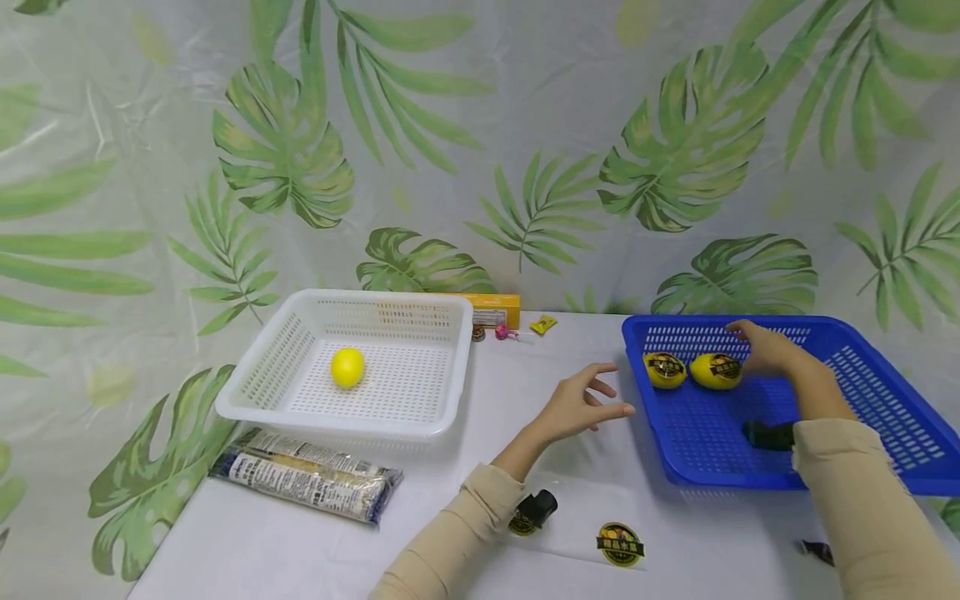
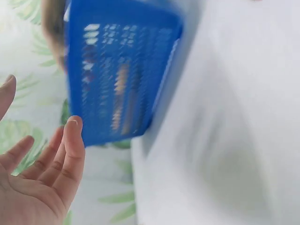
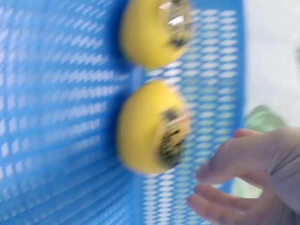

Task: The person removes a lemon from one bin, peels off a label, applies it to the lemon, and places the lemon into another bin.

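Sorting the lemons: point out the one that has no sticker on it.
The lemon alone in the white basket; both lemons in the blue basket wear dark round stickers.

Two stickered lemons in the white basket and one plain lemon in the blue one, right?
Swapped. The head view shows the two stickered lemons in the blue basket, by the right hand; the plain lemon lies in the white basket.

Your right hand (image 1: 765, 348) hides part of one lemon (image 1: 716, 371), both wrist views motion-blurred (sticker print unreadable), blue basket (image 1: 862, 367) cut off.
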Demonstrator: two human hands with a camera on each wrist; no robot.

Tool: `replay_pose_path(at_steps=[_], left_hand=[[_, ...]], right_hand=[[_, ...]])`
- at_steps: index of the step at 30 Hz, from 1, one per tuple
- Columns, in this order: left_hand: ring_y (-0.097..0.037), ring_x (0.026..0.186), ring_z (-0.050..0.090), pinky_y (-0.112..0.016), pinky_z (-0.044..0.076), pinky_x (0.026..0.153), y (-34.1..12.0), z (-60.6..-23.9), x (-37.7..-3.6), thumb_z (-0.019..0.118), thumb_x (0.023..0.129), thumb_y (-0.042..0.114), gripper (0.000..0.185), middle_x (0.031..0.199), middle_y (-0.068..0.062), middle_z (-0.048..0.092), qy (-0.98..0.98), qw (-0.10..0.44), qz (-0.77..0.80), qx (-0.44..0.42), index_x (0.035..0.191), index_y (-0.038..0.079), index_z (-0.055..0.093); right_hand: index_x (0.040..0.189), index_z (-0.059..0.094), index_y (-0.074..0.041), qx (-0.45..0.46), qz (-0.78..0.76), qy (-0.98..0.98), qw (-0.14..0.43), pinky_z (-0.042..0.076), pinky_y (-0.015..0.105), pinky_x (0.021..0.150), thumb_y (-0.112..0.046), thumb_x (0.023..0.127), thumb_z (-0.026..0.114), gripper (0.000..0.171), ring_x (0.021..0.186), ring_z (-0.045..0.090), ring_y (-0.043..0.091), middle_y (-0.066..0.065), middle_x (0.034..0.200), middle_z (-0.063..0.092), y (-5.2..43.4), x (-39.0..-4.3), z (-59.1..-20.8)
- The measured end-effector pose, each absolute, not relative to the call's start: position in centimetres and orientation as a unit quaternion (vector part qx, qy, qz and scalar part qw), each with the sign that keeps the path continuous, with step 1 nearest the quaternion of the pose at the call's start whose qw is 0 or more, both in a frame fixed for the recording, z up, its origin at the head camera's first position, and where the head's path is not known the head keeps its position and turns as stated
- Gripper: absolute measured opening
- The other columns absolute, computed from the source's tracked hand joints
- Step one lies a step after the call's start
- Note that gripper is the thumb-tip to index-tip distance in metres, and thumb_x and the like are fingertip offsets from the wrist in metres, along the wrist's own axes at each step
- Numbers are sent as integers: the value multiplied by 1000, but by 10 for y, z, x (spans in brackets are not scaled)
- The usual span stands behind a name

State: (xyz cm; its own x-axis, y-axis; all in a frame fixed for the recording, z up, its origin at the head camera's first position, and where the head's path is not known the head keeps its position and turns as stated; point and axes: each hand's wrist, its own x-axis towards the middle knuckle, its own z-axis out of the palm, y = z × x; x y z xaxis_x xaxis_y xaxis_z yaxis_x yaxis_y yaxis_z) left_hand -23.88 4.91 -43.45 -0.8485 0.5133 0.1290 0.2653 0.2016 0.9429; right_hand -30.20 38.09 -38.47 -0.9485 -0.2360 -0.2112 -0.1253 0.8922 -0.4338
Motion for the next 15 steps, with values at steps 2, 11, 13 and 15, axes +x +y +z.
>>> replay_pose_path(at_steps=[2, 11, 13, 15], left_hand=[[-8, 71, 64, -36, 56, 58, 33, -421, -243, 72, 83, 20, 57, 106, -13, 65, 765, 93, 585, 252, 135, 13, 48], [-26, 82, 65, -41, 56, 62, -71, -370, -276, 70, 84, 15, 54, 109, -23, 62, 806, 0, 552, 213, 132, 2, 48], [-29, 84, 64, -43, 55, 63, -97, -363, -283, 70, 84, 15, 53, 110, -24, 61, 814, -20, 550, 185, 131, 2, 48], [-32, 87, 64, -43, 56, 65, -122, -358, -289, 69, 85, 16, 53, 111, -25, 60, 820, -40, 548, 159, 131, 2, 49]], right_hand=[[136, 22, 15, -107, -218, 963, 120, 40, 35, 56, 7, 74, 56, 72, 78, 51, 43, 46, 130, 28, 374, -300, -375], [141, 24, 6, -170, -276, 945, 41, 43, 61, 84, -14, 96, 51, 57, 116, 40, 57, 40, 133, 35, 314, -291, -347], [142, 25, 5, -184, -297, 937, 31, 43, 61, 86, -17, 96, 52, 58, 116, 42, 55, 38, 133, 38, 295, -290, -346], [143, 26, 2, -195, -313, 929, 24, 42, 61, 88, -21, 96, 52, 58, 117, 43, 54, 36, 133, 40, 278, -290, -348]])
